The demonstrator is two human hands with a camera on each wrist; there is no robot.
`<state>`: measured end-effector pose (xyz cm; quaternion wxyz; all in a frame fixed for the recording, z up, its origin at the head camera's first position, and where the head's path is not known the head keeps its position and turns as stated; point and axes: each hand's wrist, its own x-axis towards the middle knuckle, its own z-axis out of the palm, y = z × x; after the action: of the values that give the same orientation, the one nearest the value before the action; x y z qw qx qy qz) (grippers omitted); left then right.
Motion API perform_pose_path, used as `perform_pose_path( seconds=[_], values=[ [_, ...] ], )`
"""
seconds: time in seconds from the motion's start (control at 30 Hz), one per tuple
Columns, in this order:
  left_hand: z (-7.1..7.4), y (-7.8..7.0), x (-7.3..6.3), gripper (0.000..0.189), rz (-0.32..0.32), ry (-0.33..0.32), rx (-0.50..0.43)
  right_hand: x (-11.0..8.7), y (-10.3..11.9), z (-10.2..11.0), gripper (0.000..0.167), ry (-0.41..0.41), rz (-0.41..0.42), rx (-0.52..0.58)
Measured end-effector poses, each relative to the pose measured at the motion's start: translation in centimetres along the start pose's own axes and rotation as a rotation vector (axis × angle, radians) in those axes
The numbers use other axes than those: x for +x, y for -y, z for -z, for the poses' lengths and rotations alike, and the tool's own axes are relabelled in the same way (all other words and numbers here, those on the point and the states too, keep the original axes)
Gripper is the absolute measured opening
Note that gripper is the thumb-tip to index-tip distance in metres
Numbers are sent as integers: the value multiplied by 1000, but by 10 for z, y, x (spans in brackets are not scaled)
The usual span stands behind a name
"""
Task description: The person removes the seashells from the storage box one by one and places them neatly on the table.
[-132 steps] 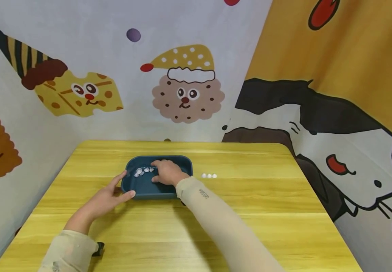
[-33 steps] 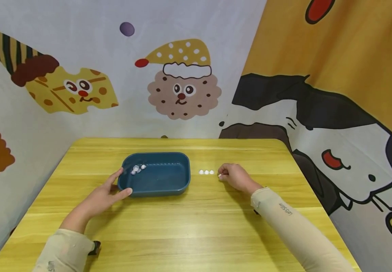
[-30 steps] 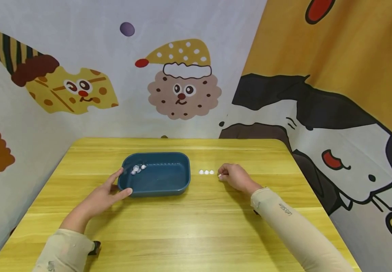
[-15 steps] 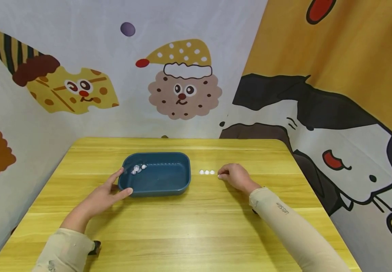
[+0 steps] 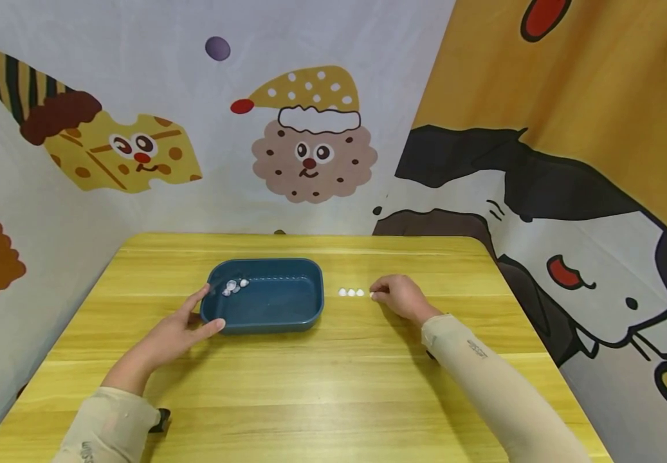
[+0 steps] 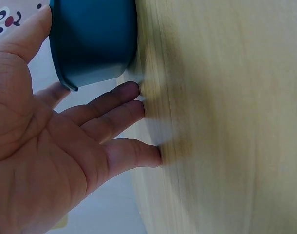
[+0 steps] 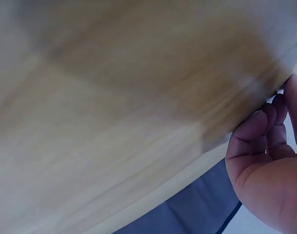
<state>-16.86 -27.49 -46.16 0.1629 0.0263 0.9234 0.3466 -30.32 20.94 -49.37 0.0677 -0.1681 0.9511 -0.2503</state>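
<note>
A dark blue rectangular tray point(image 5: 275, 305) lies on the wooden table. My left hand point(image 5: 168, 339) is at its left end, with thumb and index finger touching the rim on two sides of the near corner. In the left wrist view the other fingers of that hand point(image 6: 56, 131) are spread, their tips at the table. Several small whitish, shiny pieces point(image 5: 231, 287) cluster in the tray's left part. Three small white pieces point(image 5: 351, 292) form a row right of the tray. Just right of them my right hand point(image 5: 405, 297) pinches another small white piece point(image 5: 372, 295) at the tabletop, mostly hidden by its fingertips.
The yellow wood-grain table point(image 5: 321, 399) has a rounded far edge against a cartoon-printed cloth backdrop point(image 5: 194, 83). A dark strap piece point(image 5: 161, 421) shows at the left sleeve. In the right wrist view the right fingers point(image 7: 250, 131) hide the pinched piece.
Earlier my right hand was inside the tray; it moved right, out to the end of the white row. Over the last second it shifted only slightly. The left hand stayed at the tray.
</note>
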Motion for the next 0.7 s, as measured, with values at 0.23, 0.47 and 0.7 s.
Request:
perform_pose_path(
  seconds=[0.23,0.47,0.7],
  values=[
    [-1,1,1,103,-1,2,1,9,-1,-1,17,19,-11,-12],
    [0,-1,1,103,-3,0,4,11,1,-1,18,22,-20,-2],
    [0,-1,0,103,-8,-5,12,11,3,-2,17,30,-29,-2]
  ],
)
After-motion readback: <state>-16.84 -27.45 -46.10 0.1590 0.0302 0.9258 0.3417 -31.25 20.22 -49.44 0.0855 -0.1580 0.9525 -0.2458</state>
